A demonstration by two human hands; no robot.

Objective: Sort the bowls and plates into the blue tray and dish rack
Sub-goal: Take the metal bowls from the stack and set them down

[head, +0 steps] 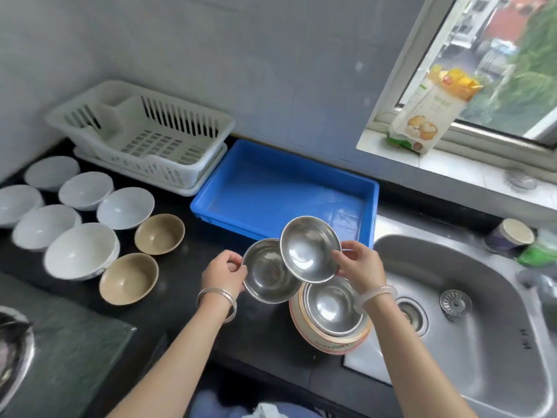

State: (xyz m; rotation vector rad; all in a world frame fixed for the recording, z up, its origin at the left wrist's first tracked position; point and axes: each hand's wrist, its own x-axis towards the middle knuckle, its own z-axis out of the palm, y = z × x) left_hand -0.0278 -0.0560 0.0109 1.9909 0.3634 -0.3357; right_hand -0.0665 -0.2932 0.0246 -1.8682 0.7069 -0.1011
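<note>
Head view, left hand (pixel 221 274) grip pinching round steel bowl (pixel 265 279), right hand (pixel 361 267) grip holding second shiny bowl (pixel 310 248)

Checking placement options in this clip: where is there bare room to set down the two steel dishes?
The blue tray is bare inside, and the dish rack holds nothing. A dark counter strip lies free between the tan bowls and the left hand. White bowls crowd the left.

"angfo" partly legible on orange-rimmed bowl (pixel 331 343)

head-worn view, angled down, close over counter (pixel 180 297)
</note>
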